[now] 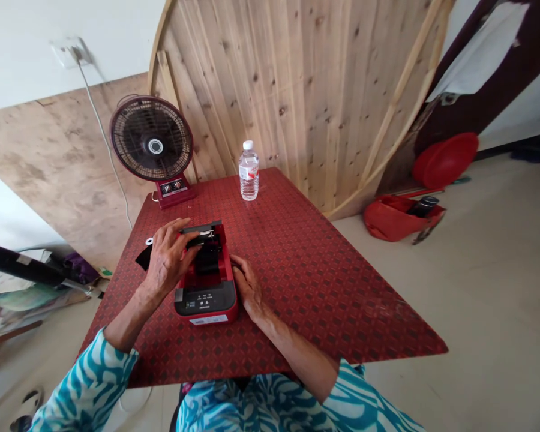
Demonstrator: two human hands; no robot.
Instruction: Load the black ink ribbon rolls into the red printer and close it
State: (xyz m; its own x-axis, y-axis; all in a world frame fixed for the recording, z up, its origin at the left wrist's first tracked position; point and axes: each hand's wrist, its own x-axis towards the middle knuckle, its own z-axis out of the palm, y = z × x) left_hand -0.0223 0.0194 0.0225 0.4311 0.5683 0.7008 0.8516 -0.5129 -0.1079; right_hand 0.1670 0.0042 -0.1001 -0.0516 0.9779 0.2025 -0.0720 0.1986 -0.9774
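A small red and black machine (207, 297) stands on the table near its front left. Its upper part is open, showing a dark hollow, a black roller and thin metal rods. On its front top are a button panel and a small display; a white label is below. My left hand (167, 255) reaches over the left side, with thumb and forefinger bent close together at the black upper part. My right hand (247, 285) rests against the right side, fingers curled along the casing. The left fingers partly cover the upper left of the machine.
The red patterned table (324, 282) carries a maroon fan (153, 144) and a water bottle (249, 171) at the back. A black item (144, 257) lies beside my left hand. Wooden boards (292, 90) lean behind. A red bag (389, 217) sits on the floor at right.
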